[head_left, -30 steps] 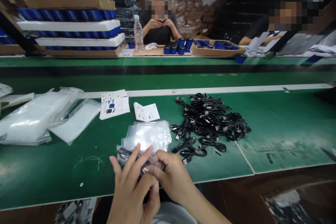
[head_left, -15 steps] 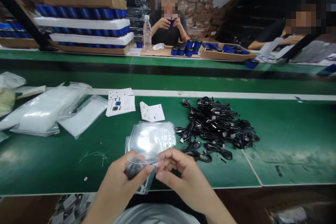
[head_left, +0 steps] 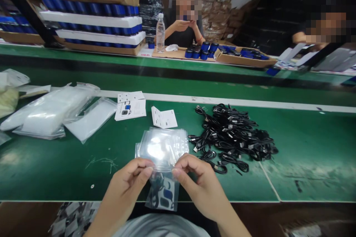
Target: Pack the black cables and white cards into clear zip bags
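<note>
Between my hands hangs a clear zip bag (head_left: 162,192) with a folded printed leaflet and what looks like a black cable inside. My left hand (head_left: 130,179) pinches the bag's top edge at the left corner. At the right corner my right hand (head_left: 194,177) pinches the same edge, thumb against fingers. Just behind it lies a stack of flat clear bags (head_left: 164,144). To the right is a heap of coiled black USB cables (head_left: 233,133). Folded leaflets (head_left: 164,118) stand behind the stack, with a pile of leaflets (head_left: 130,108) to their left.
Large bags of white packets (head_left: 52,111) lie at the left. Filled small bags (head_left: 73,218) sit below the table edge. Across the green table (head_left: 311,148), a co-worker (head_left: 183,26) holds something small behind blue jars (head_left: 204,51) and a water bottle (head_left: 160,33).
My hands have moved apart to the bag's two top corners. The bag's mouth, round and open before, is now drawn flat, and the printed leaflet shows below.
</note>
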The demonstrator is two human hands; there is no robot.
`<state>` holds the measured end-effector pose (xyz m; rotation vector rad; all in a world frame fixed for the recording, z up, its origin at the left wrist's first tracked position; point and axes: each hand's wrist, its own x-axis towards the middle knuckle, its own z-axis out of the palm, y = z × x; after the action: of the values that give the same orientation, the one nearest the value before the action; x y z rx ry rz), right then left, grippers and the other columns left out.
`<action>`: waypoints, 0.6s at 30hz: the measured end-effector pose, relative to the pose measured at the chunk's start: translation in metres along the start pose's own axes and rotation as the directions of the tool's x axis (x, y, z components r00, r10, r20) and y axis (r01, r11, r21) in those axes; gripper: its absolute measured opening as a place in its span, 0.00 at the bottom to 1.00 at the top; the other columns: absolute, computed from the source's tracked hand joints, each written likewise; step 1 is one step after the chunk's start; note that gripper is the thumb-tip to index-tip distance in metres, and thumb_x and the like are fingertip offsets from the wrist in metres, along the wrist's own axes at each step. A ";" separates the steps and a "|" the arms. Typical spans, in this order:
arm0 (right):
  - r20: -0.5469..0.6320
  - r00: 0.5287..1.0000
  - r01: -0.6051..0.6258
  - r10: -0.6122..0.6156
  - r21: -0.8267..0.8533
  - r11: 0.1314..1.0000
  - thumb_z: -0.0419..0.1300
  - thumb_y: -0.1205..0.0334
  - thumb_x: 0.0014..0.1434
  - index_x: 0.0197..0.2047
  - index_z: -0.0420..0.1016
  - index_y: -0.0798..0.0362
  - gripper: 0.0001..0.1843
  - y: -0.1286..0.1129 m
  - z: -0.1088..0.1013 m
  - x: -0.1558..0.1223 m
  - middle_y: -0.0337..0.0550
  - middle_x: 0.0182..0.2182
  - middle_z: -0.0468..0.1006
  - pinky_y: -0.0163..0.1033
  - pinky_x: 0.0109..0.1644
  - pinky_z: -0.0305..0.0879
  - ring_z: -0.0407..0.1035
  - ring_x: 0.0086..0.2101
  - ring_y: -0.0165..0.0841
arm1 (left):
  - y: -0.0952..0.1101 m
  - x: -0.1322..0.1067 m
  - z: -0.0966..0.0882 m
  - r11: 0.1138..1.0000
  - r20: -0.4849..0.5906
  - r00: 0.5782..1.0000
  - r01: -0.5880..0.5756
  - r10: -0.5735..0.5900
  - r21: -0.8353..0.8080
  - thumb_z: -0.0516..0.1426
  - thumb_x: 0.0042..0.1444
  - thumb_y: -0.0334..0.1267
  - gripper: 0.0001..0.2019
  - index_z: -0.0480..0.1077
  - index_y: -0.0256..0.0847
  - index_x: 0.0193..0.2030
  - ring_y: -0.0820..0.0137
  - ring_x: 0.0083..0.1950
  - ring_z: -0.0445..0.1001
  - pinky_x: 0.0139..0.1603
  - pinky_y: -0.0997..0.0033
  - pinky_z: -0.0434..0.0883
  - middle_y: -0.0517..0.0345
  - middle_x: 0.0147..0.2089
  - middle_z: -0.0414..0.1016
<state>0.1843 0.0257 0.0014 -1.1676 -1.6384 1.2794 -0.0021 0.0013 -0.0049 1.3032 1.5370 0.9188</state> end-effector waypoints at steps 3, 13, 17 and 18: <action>0.011 1.000 0.020 -0.019 -0.041 0.999 0.57 0.64 0.59 0.26 0.68 0.54 0.09 0.000 -0.003 0.000 0.36 0.23 0.69 0.32 0.31 0.58 0.62 0.26 0.28 | 0.000 0.003 -0.007 0.985 0.026 0.996 -0.086 0.083 0.149 0.53 0.56 0.46 0.12 0.72 0.42 0.31 0.70 0.31 0.74 0.32 0.76 0.70 0.60 0.29 0.75; 0.014 0.998 0.064 -0.064 -0.057 0.996 0.56 0.66 0.60 0.29 0.69 0.54 0.08 0.000 -0.003 0.000 0.37 0.26 0.70 0.33 0.33 0.59 0.64 0.28 0.28 | 0.006 -0.006 0.009 0.986 -0.195 0.967 -0.149 0.162 0.076 0.56 0.54 0.42 0.10 0.69 0.41 0.25 0.74 0.27 0.68 0.29 0.79 0.65 0.63 0.26 0.70; -0.029 0.997 0.066 -0.064 0.073 0.995 0.58 0.64 0.58 0.27 0.69 0.54 0.09 0.001 0.005 0.000 0.37 0.24 0.69 0.33 0.33 0.59 0.63 0.28 0.29 | 0.004 -0.003 0.011 0.983 -0.040 0.991 -0.131 0.127 -0.126 0.56 0.55 0.46 0.10 0.70 0.43 0.35 0.72 0.32 0.72 0.33 0.78 0.69 0.62 0.31 0.73; -0.057 0.997 0.057 -0.050 0.123 0.991 0.58 0.63 0.58 0.26 0.69 0.54 0.09 0.002 0.008 0.000 0.37 0.24 0.68 0.33 0.32 0.58 0.62 0.27 0.28 | 0.002 -0.002 0.012 0.982 0.044 0.992 -0.110 0.119 -0.155 0.55 0.55 0.47 0.11 0.70 0.42 0.38 0.71 0.32 0.73 0.33 0.77 0.70 0.61 0.31 0.73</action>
<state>0.1770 0.0232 -0.0025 -1.0665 -1.5185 1.2860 0.0098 -0.0009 -0.0066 1.3058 1.3354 1.0452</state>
